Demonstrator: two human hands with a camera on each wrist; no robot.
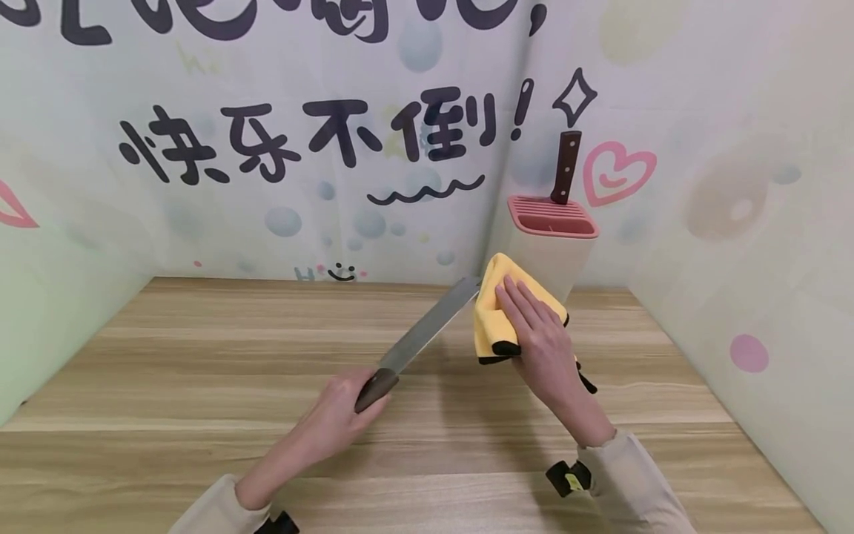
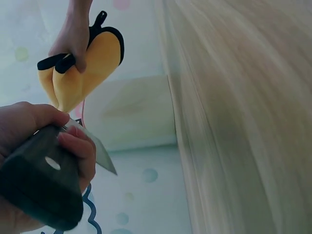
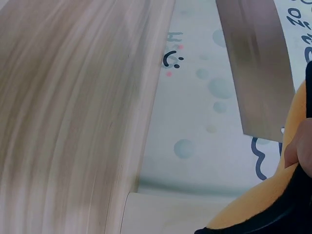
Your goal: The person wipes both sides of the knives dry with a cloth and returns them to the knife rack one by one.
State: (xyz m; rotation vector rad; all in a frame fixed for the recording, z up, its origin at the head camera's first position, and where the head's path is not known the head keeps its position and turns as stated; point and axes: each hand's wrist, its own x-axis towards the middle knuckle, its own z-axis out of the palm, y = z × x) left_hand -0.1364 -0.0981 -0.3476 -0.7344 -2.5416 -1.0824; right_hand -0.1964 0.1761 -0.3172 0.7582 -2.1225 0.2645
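A kitchen knife (image 1: 430, 325) with a broad grey blade and dark riveted handle is held up over the table, its blade slanting toward the far right. My left hand (image 1: 336, 415) grips the handle, fingers wrapped round it in the left wrist view. A yellow cloth (image 1: 492, 326) with black edging hangs folded in my right hand (image 1: 543, 345), which holds it between thumb and fingers. In the head view the blade's far end reaches the cloth's left edge. The right wrist view shows the blade (image 3: 261, 68) beside the cloth (image 3: 258, 204); whether they touch, I cannot tell.
Behind the cloth stands a white knife block (image 1: 550, 259) with a pink slotted top. Another knife (image 1: 565, 167) stands in it, its brown handle upward. The wood-grain table (image 1: 200, 371) meets printed wall sheets (image 1: 400, 237) at the back and sides.
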